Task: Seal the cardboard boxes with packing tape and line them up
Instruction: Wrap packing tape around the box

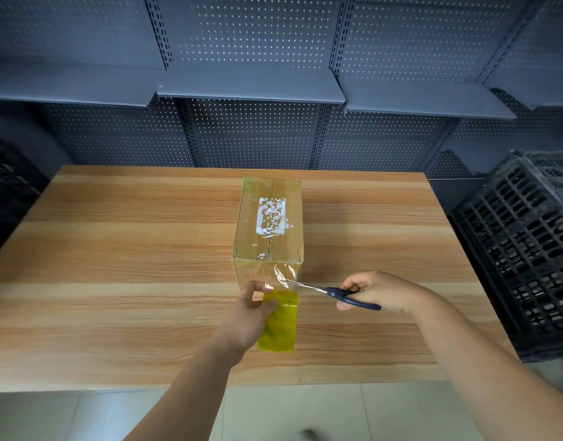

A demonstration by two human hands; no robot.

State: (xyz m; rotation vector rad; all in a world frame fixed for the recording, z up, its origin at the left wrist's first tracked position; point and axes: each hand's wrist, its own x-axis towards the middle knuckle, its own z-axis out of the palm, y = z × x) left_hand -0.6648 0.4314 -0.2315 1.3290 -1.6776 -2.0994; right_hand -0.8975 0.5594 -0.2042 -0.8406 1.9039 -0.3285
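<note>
Wooden table (114,249) before grey pegboard shelving (248,90): our left hand (251,316) gripped the yellow tape roll (280,323) just in front of the cardboard box (269,224) at mid-table, the strip (283,276) stretched toward scissors (332,292) clenched in our right hand (379,291). We judged slack tape might fold onto itself; glare hid the blade tips.
</note>
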